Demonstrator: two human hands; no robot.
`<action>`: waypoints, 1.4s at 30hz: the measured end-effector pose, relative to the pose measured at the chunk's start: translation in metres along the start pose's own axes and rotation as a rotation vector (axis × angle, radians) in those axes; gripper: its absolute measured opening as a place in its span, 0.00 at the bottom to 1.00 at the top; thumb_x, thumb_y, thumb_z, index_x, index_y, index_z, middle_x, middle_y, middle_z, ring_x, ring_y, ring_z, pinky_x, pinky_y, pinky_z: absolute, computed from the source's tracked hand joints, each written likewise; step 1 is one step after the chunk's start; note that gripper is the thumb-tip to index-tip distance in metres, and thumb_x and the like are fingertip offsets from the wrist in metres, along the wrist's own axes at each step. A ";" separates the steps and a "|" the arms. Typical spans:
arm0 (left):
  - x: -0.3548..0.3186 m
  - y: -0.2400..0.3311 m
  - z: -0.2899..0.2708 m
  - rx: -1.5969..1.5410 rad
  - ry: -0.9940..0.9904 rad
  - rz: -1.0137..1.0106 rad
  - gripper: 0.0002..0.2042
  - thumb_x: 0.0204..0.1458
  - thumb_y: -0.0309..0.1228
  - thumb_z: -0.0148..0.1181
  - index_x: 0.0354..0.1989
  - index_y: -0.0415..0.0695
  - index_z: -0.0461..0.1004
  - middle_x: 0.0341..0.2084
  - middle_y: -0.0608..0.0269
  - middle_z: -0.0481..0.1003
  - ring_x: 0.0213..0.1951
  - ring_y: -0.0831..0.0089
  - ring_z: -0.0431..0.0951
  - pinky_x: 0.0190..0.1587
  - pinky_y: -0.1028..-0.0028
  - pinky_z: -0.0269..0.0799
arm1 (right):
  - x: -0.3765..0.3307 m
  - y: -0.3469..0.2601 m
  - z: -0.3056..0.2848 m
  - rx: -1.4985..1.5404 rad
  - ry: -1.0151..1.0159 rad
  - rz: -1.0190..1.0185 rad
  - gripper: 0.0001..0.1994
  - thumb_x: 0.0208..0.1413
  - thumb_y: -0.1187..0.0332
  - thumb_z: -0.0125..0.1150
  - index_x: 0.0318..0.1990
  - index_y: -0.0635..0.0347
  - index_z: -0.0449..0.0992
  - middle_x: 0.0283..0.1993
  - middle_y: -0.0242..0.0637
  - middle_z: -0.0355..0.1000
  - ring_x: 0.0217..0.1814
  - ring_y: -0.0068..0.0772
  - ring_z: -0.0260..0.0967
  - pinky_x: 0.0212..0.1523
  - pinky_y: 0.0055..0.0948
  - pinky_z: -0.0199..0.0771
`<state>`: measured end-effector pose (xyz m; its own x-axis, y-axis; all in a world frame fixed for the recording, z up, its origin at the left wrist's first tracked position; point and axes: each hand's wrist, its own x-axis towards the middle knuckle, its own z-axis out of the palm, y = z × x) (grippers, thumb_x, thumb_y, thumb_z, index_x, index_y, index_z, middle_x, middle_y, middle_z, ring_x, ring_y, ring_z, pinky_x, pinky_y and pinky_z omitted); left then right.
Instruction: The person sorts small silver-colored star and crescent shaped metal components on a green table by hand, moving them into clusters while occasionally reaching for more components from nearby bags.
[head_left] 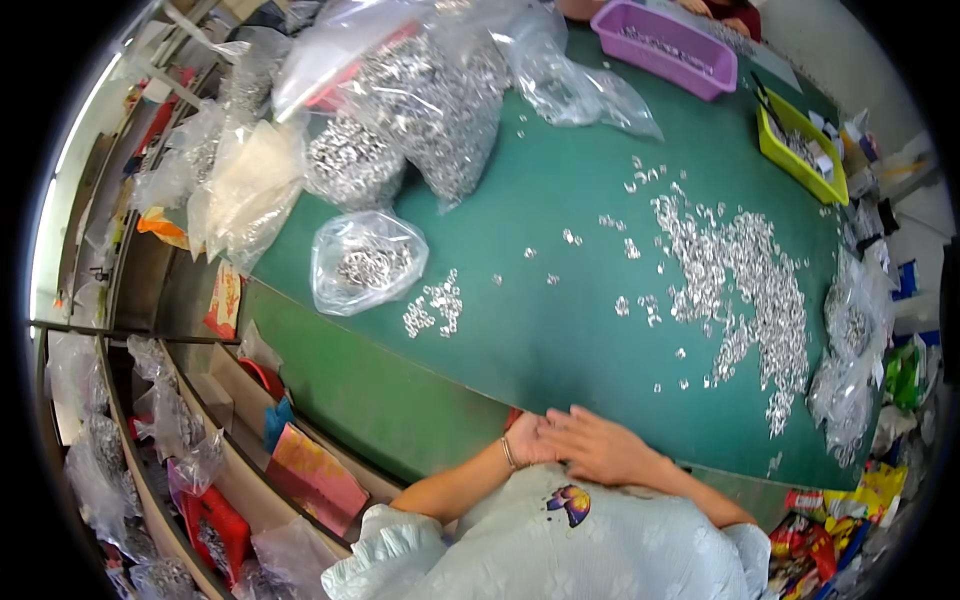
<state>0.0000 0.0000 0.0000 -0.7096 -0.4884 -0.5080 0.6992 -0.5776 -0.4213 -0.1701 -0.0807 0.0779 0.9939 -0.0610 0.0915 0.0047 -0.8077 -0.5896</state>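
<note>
At the near edge of the green table, my left hand (pixel 527 440) and my right hand (pixel 598 450) rest together. The right one lies over the fingers of the left, its own fingers stretched out and nothing seen in them. What the left fingers do is hidden beneath it. A large spread of small shiny silver metal pieces (pixel 745 275) lies on the table ahead and to the right. To the left are a smaller cluster of such pieces (pixel 440 302) and an open clear plastic bag (pixel 325 262) holding more. Neither hand touches the pieces.
Big clear bags of metal pieces (pixel 430 100) crowd the far left. A purple basket (pixel 720 85) and a yellow-green basket (pixel 835 185) stand at the far right, with another person's hands (pixel 697 7) beyond. Shelves with bagged parts (pixel 185 425) line the left.
</note>
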 end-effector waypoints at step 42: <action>-0.218 0.315 0.289 0.794 0.558 2.070 0.17 0.61 0.33 0.44 0.35 0.33 0.77 0.30 0.55 0.79 0.31 0.69 0.78 0.36 0.72 0.74 | -0.001 -0.006 0.004 0.365 0.803 0.275 0.07 0.56 0.78 0.51 0.34 0.67 0.78 0.34 0.43 0.76 0.32 0.41 0.71 0.38 0.34 0.67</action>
<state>0.3490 -0.2642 0.1948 0.8701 -0.4732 0.1376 -0.0595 0.1763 0.9825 -0.1708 -0.0734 0.0783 0.5917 -0.7219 0.3589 -0.0504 -0.4774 -0.8772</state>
